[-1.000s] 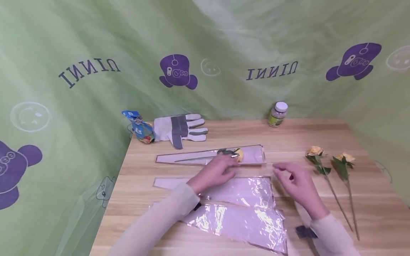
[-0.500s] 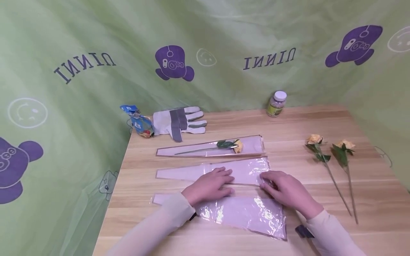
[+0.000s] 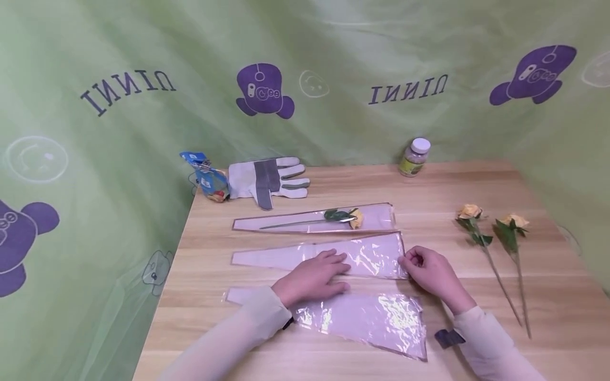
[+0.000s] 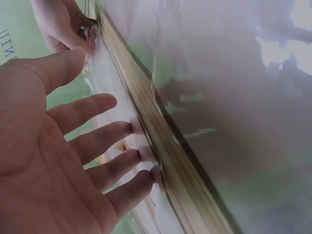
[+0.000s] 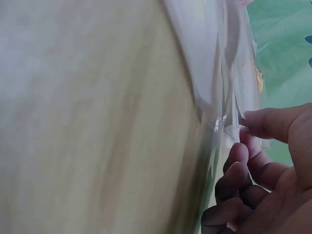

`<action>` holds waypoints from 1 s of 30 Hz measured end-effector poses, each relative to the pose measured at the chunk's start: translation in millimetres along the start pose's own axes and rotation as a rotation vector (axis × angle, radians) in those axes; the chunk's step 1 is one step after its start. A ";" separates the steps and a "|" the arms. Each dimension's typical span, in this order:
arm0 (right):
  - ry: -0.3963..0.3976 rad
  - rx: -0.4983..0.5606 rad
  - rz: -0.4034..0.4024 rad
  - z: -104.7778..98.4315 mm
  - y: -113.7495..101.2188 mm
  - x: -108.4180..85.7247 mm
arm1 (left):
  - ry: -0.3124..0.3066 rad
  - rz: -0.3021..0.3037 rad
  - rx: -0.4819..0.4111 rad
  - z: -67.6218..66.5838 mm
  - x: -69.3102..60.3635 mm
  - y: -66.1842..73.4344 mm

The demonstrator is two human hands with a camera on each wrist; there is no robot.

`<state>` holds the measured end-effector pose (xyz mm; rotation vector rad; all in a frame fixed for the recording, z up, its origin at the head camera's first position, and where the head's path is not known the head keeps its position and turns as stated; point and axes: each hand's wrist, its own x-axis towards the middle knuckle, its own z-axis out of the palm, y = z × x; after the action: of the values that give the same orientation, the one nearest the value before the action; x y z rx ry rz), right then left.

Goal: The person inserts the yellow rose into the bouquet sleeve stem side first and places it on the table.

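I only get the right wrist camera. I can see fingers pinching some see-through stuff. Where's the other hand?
Observer: The left hand is over the table, with its fingers touching the middle sleeve.
Operator: Cool! What's on the right side of the table?
Observer: Two loose pale-orange roses lie there.
Operator: And way at the back?
Observer: A white-lidded jar stands there, to the right of a work glove.

A wood-grain table [image 3: 352,185] holds a bag [image 3: 212,183] at ten o'clock, a glove [image 3: 268,180] toward eleven, a jar [image 3: 413,159] at one, two flowers [image 3: 469,211] at three, and three plastic sleeves [image 3: 359,318] spaced from eleven to seven.
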<state>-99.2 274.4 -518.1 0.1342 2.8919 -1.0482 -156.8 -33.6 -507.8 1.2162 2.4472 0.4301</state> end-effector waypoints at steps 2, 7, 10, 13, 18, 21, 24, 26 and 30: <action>0.030 -0.007 0.001 0.1 -0.2 -1.7 | -0.007 0.005 0.015 -0.5 1.5 1.5; 0.076 -0.030 -0.033 3.4 -1.8 0.4 | -0.010 -0.001 0.055 -0.3 2.1 1.9; 0.109 -0.057 -0.082 7.0 -6.1 2.3 | 0.003 -0.021 0.067 0.2 3.4 2.8; 0.168 -0.120 -0.145 9.7 -13.6 0.0 | 0.064 -0.029 0.032 0.4 11.3 7.5; 0.282 -0.236 -0.288 15.1 -27.8 -7.9 | 0.213 -0.052 -0.427 1.2 41.9 20.8; 0.312 -0.267 -0.338 17.2 -33.8 -11.3 | 0.268 -0.105 -0.762 0.7 61.8 29.6; 0.319 -0.284 -0.350 19.3 -36.6 -13.1 | 0.303 -0.174 -0.956 1.3 75.5 36.7; 0.324 -0.291 -0.356 19.9 -37.2 -14.1 | 0.316 -0.211 -1.035 2.1 81.6 40.9; 0.350 -0.310 -0.376 20.2 -35.2 -15.6 | 0.319 -0.253 -1.130 3.8 89.2 48.2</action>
<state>-86.7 233.6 -509.8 -0.2803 3.4490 -0.6459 -171.4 66.8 -507.7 0.3524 1.9260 1.6991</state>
